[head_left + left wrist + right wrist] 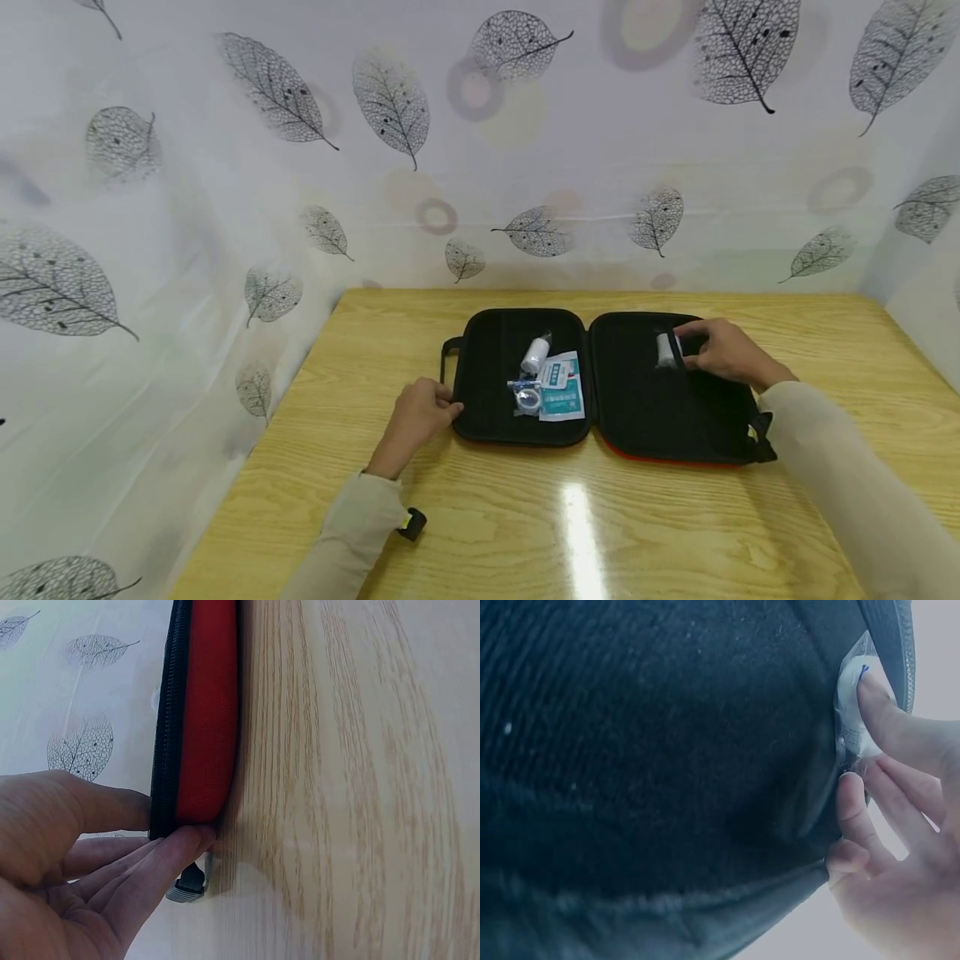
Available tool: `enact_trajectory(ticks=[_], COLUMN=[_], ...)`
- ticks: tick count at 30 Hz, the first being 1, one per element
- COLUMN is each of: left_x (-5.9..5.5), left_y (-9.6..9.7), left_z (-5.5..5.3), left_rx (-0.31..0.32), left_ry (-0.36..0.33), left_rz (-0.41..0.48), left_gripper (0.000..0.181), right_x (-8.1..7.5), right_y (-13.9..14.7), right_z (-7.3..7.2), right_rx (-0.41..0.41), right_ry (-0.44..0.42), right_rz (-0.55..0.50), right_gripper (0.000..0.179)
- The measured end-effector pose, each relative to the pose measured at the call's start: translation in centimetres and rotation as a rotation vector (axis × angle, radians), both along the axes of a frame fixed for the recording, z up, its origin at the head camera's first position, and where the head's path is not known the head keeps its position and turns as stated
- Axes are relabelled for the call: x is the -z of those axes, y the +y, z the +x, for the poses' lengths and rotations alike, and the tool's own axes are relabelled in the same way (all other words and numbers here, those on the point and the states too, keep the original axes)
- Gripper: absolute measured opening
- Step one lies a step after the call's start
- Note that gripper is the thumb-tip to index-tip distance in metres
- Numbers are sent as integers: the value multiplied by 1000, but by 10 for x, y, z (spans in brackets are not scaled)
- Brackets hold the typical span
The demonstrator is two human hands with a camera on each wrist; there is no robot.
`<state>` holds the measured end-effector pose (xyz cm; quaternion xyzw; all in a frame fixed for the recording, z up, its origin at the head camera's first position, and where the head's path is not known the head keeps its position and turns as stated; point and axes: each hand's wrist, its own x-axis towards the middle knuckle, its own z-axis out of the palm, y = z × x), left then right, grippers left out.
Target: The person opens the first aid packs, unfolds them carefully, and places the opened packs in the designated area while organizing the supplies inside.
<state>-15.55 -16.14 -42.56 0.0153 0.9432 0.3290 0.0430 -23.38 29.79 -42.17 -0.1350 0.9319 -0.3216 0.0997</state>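
A black zip case with a red outside lies unfolded on the table, its left half (480, 358) and right half (637, 417) side by side. My left hand (420, 412) pinches the left half's near corner; the left wrist view shows the thumb at the zip edge and fingers under the red side (210, 712). At the upper part of the right half, my right hand (723, 350) holds a white bandage roll (851, 705) in clear plastic, beside a dark strap. In the left half lie another wrapped white roll (536, 355), a tape roll (528, 400) and teal-and-white packets (562, 400).
A black carry handle (447, 350) sticks out from the case's left side. The wooden table (480, 517) meets a leaf-patterned cloth backdrop (420, 192) behind and at the sides. Each wrist wears a dark strap.
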Motion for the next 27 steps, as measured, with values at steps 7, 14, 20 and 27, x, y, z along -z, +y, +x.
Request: enact_trajectory(ticks=[7, 14, 20, 27], left_x=[0, 0, 0, 1], left_y=[0, -1, -2, -1], left_z=[1, -1, -2, -1], left_rx=[4, 4, -7, -5], left_ry=[-11, -15, -23, -31], left_rz=[2, 0, -5, 3], left_gripper=[27, 29, 29, 29], right_x=[-4, -12, -8, -4], right_y=[6, 14, 10, 4], right_z=[0, 3, 2, 0], right_rx=[2, 12, -2, -22], right_ry=[-18, -20, -17, -8], right_rz=[34, 32, 8, 15], right_gripper=[60, 55, 45, 44])
